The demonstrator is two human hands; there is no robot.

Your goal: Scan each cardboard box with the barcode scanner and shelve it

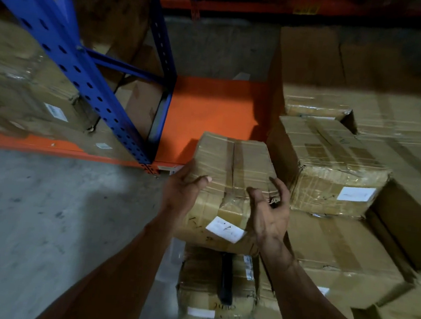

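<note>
I have a taped cardboard box [231, 177] between both hands, its far end reaching over the front edge of the orange shelf deck [209, 107], its near end out over the concrete floor [42, 219]. My left hand [184, 191] is wrapped on the box's left side with the thumb lying over the top edge. My right hand [271, 212] is at the near right corner with its fingers curled and spread, thumb toward the top; I cannot tell whether it presses the cardboard or has just come off it. The white label [225, 229] faces me on the near face. A dark object, possibly the barcode scanner [226, 278], lies on top of another box [216, 290] below my wrists, so I judge the step in hand is shelving. To do it well I would slide the box straight in along the bare orange strip, between the blue upright [83, 73] on the left and the stacked boxes [333, 169] on the right, keeping it level so the leading bottom edge does not catch the deck lip. I would push from the near face with flat palms and leave the label facing outward.
</note>
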